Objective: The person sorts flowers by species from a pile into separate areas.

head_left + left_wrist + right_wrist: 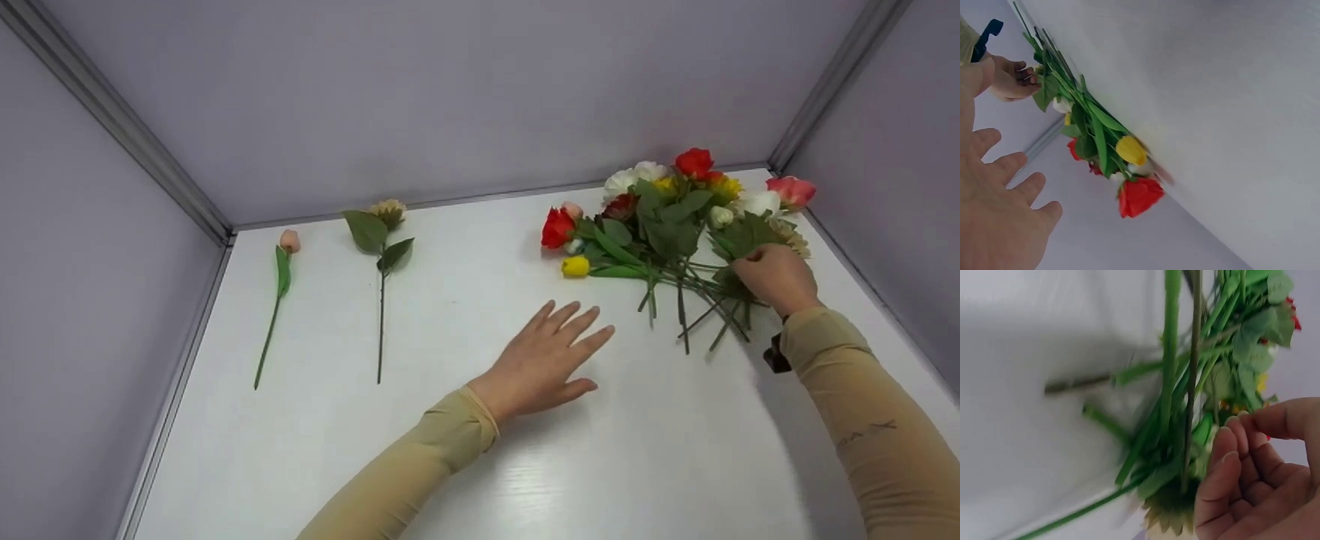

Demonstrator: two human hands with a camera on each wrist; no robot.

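Grey walls (450, 97) stand around a white table (480, 262), where a pink tulip (283, 271) and a cream flower (391, 256) lie apart on the left and a mixed pile of flowers (671, 225) lies at the far right. Near it, the left hand (536, 364) spreads its fingers wide; the right hand (780, 277) bends its fingertips close together by the leaves, its hold unclear.

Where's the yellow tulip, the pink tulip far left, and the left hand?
Yellow tulip (575, 267): head view, on its bloom.
Pink tulip (283, 274): head view, on its leaf.
Left hand (536, 364): head view, on its back.
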